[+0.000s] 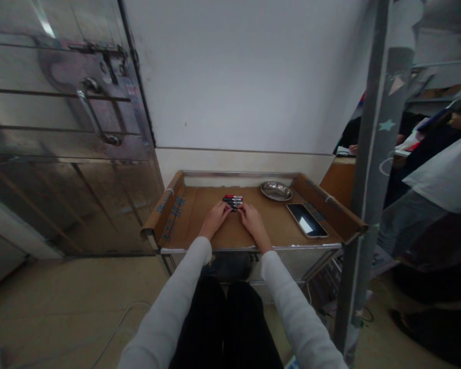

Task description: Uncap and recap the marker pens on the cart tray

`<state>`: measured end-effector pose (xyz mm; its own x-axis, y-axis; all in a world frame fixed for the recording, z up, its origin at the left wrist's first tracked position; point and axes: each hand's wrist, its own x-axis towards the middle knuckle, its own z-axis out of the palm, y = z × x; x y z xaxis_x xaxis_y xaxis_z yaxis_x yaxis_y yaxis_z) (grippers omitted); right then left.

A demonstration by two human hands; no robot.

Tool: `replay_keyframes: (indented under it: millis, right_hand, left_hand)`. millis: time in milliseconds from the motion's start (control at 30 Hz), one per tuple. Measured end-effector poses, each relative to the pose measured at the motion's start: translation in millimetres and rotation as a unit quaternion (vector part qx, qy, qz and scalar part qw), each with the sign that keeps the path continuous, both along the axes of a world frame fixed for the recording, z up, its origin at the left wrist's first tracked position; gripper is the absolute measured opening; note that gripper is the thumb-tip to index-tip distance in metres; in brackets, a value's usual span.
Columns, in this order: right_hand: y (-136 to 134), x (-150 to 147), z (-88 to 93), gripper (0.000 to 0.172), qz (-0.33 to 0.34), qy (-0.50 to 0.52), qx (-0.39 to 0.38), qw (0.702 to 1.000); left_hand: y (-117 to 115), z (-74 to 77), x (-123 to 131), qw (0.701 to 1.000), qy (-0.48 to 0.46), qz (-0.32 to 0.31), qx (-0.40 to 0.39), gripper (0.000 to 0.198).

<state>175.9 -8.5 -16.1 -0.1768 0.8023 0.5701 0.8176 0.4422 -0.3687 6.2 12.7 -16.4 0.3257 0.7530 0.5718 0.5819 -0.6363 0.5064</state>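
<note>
Several marker pens (232,200) lie side by side in a small stack on the cardboard-lined shelf, a red one at the far side and black ones nearer me. My left hand (216,218) has its fingertips closed at the left end of the nearest black marker pen. At the right end, the fingers of my right hand (251,218) are closed in the same way. The fingertips partly cover the nearest pens, so I cannot tell exactly how many lie there.
A round metal dish (276,191) stands at the back right, with a phone (306,220) lying in front of it. Folded cardboard (318,194) edges the shelf. A metal door (61,133) is on the left, a grey post (372,154) on the right. Beyond the post is another person (441,179).
</note>
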Motion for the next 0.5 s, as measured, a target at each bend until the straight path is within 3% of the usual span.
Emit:
replay_keyframes:
  millis: [333, 433, 500]
  right_hand:
    - [1.2, -2.3, 1.1, 0.017, 0.054, 0.018, -0.019, 0.998]
    - [-0.3, -2.5, 3.7, 0.018, 0.032, -0.005, -0.023, 0.999]
    - [-1.3, -2.0, 4.9, 0.018, -0.022, -0.015, -0.021, 0.999]
  left_hand:
    - [3.3, 2.0, 4.5, 0.998, -0.003, -0.059, 0.014, 0.008]
    - [5.4, 1.5, 5.8, 0.998, -0.001, -0.054, 0.011, 0.014]
    - [6.4, 1.1, 6.4, 0.999, 0.022, -0.039, 0.022, 0.017]
